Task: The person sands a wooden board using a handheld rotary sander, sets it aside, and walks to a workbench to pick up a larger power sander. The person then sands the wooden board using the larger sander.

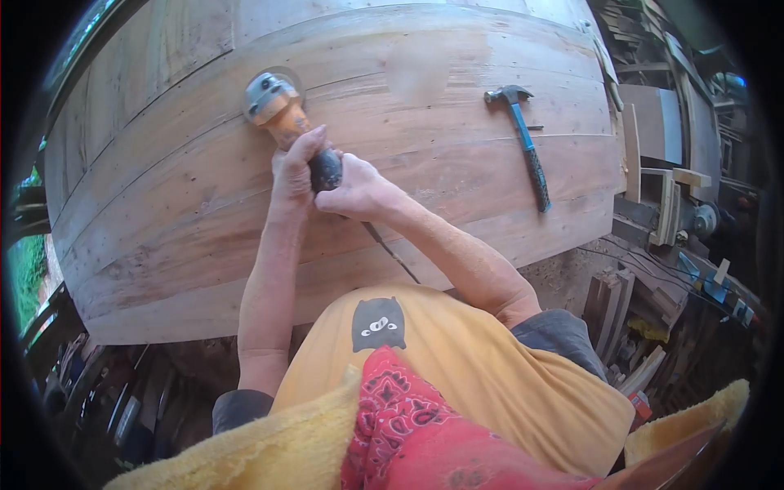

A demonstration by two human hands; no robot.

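An orange and black angle grinder (287, 121) with a silver head rests its disc against the wooden planks (457, 163). My left hand (296, 167) is wrapped round the grinder's body just behind the head. Farther back, my right hand (357, 189) grips the dark rear end of the handle. From that end a power cord (390, 251) runs down toward my body. Most of the disc is hidden under the head, and I cannot tell whether it spins. A claw hammer (523, 139) with a blue handle lies on the planks to the right, apart from both hands.
A thin dark nail-like piece (535, 127) lies beside the hammer. Wood offcuts (608, 306) and boards (653, 122) are stacked along the right side. Another grinder-like tool (706, 219) sits among them. Cables (645, 265) trail at lower right. The planked surface ends near my waist.
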